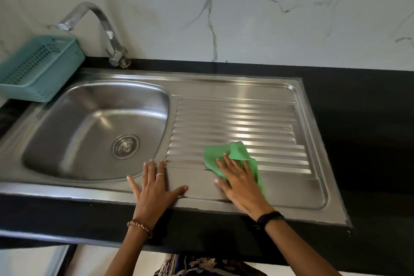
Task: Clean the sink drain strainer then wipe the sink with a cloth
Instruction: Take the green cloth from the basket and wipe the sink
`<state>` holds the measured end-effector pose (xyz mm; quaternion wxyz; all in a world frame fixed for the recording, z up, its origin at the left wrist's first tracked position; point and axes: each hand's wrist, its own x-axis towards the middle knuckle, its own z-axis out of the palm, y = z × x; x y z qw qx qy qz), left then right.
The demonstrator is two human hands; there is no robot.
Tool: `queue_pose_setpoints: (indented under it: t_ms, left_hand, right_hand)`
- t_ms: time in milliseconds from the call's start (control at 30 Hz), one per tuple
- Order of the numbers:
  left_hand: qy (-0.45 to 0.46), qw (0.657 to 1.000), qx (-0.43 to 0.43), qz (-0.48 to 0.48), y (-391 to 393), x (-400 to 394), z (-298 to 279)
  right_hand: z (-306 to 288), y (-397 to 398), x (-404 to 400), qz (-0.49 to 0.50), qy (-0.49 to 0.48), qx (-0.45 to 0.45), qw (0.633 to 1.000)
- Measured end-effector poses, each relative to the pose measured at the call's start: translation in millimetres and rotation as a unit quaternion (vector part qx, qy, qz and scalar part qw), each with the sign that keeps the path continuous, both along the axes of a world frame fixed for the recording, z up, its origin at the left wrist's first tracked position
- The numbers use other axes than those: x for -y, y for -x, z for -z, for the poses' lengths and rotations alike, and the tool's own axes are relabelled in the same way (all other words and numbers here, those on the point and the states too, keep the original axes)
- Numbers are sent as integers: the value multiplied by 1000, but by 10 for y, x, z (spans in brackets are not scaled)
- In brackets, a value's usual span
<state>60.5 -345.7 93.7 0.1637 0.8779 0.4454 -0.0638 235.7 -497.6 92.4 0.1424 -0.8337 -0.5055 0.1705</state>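
the right hand (240, 182) presses flat, fingers spread, on the green cloth (235, 159) at the front edge of the sink's (224, 87) ribbed drainboard (246, 123). the left hand (155, 184) rests flat and spread on the front rim beside the basin. the strainer (125, 146) sits in the basin's drain.

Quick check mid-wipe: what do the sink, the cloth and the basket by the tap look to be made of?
Sink: looks like stainless steel, brushed, with streaky reflections on the ribbed drainboard.
Cloth: green, thin soft fabric, matte and creased under the right hand; possibly microfibre, unclear.
Basket: teal, probably moulded plastic, matte, with perforated walls.
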Motion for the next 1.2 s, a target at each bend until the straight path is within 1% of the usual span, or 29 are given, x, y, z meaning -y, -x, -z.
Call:
queue_pose_setpoints:
  t_ms: [133,233,400,500,700,833,967,1033,1067,1100,1133,1167,1200]
  left_hand:
    - [4,1000,-3,-16,159,-80,10]
    - [19,999,30,-36,223,-44,1]
    - [24,996,61,-63,309,3,-1]
    - [25,995,63,-70,352,32,-3]
    - [55,993,84,-64,299,120,-25]
    - [63,993,92,-34,128,272,-33]
    - [80,992,92,19,-109,455,-30]
    - [90,990,96,47,-233,547,-24]
    - [90,989,97,63,-297,589,-21]
    - [88,988,97,79,-353,624,-16]
    - [89,987,100,94,-416,658,-14]
    - [91,985,103,107,-471,683,-10]
    - [94,983,104,119,-524,703,-6]
  right_hand:
    - [32,153,-504,-72,5,-1,997]
    - [35,217,-819,-117,8,-7,993]
    - [51,432,-1191,-177,-15,12,984]
    - [47,480,-1230,-197,-34,-2,980]
    - [12,488,-882,-234,-71,-93,965]
    - [-26,370,-431,-188,-83,-119,971]
    - [-127,150,52,-140,-39,-129,981]
    - [-209,5,311,-86,-28,-154,984]
    - [-270,-79,437,-40,-32,-184,982]
    - [-342,-162,560,16,-41,-229,973]
    - [-423,-262,684,79,-63,-279,955]
    - [-507,-366,803,144,-96,-330,928]
    - [-599,-478,917,199,-139,-390,888]
